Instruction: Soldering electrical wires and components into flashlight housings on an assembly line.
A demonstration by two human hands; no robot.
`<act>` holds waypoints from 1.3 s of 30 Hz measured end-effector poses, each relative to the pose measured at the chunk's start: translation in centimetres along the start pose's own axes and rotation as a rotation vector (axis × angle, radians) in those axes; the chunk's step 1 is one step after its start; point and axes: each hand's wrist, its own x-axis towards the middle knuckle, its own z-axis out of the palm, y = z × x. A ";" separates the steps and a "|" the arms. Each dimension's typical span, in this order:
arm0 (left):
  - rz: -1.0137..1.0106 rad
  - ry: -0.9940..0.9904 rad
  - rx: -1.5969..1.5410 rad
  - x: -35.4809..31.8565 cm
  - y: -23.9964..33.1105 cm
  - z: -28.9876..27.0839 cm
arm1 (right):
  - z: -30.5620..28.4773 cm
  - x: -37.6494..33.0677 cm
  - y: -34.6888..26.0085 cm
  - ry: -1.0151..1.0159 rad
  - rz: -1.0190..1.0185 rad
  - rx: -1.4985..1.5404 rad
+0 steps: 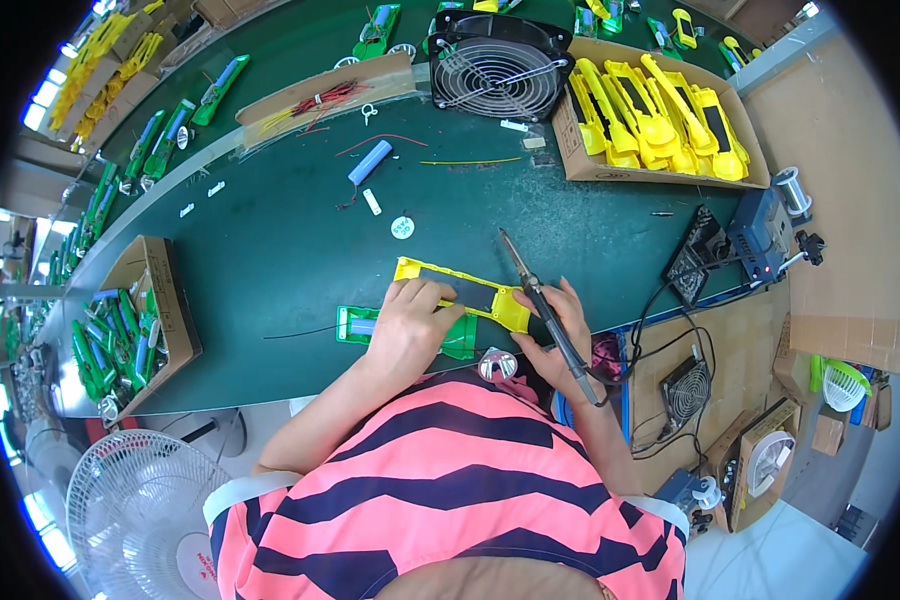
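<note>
Head view: both hands over a green bench (270, 240). The left grip (405, 325) is closed, its fingers bent around the left part of a yellow frame (511, 309). The right grip (574, 322) is curled around a soldering iron (560, 338), thumb and fingertips also meeting the frame's right end; the iron's tip points away from the person. Partly beneath the left grip lies a green case (460, 340); whether case and frame touch cannot be told. A carton (660, 172) of yellow parts stands farther back, right.
</note>
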 end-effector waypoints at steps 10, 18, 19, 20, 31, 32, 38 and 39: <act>-0.207 -0.012 0.007 0.3 0.5 1.7 | 1.0 2.5 -0.2 -0.123 -0.066 0.135; -0.275 -0.261 0.074 1.2 -0.8 1.0 | -2.4 2.0 0.4 0.084 -0.263 0.209; -0.275 -0.262 0.074 1.3 -0.8 1.0 | -2.0 1.5 0.7 0.103 -0.171 0.297; -0.265 -0.256 0.081 1.3 -0.9 1.0 | -2.1 1.3 0.7 0.024 -0.042 0.426; -0.251 -0.272 0.143 1.8 -0.7 1.0 | 0.2 2.0 1.4 0.035 0.307 0.718; -0.243 -0.274 0.144 1.8 -0.7 1.0 | 0.3 2.0 1.4 0.033 0.301 0.706; -0.239 -0.236 0.112 1.7 -1.0 1.2 | 0.7 1.8 1.6 0.043 0.289 0.685; -0.237 -0.233 0.111 1.8 -1.0 1.1 | 0.7 1.8 1.6 0.048 0.305 0.694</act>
